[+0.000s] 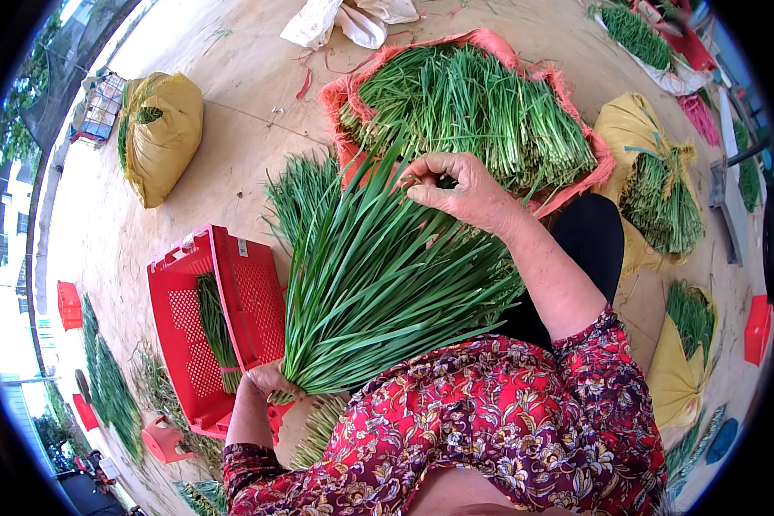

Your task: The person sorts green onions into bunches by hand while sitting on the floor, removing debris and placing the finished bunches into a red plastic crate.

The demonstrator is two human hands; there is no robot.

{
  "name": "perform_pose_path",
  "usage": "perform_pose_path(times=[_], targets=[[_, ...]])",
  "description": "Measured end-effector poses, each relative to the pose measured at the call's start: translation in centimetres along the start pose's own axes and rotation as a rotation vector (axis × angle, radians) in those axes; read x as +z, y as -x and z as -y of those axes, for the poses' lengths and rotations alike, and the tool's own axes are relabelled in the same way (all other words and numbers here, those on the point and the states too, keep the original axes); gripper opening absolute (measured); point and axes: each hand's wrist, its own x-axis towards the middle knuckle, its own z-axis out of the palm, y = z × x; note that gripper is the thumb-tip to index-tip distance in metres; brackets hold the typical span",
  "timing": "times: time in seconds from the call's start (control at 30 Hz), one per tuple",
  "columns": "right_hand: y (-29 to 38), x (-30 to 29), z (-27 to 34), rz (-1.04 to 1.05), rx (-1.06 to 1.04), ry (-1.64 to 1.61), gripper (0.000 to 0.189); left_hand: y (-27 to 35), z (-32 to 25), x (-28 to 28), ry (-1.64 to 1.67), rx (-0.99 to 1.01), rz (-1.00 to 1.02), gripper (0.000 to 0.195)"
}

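Note:
My left hand [274, 379] grips a fanned bunch of long green leaves, probably garlic chives [374, 284], by the stalk ends. The leaves spread up and right across my lap. Over their upper part is my right hand [458, 190], thumb and fingertips pinched close together; whether a thin leaf is between them is unclear. Just beyond it, a large heap of the same greens [471, 109] lies on an opened red woven sack [603, 155]. Beside my left hand a red plastic crate [184, 380] holds a tied bundle of greens [218, 329].
Loose greens [306, 193] lie on the concrete floor [251, 129] beyond the crate. A full yellow sack [168, 138] stands far left; another yellow sack [625, 122] with greens is at right. A red plastic stool [164, 438] is at lower left. White sacking [355, 19] lies at the top.

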Motion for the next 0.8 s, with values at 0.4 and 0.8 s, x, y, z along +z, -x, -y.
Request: perform_pose_path(times=[0.4,0.8], targets=[[0.0,2.7,-1.6,-0.242,0.151,-0.473,0.006,-0.8,3.7,-2.0,0.07,-0.055,-0.029,0.058],[-3.7,2.1,4.2,-0.173,-0.44,0.637,0.008,-0.2,1.8,-1.6,-0.05,-0.086,0.017,0.041]])
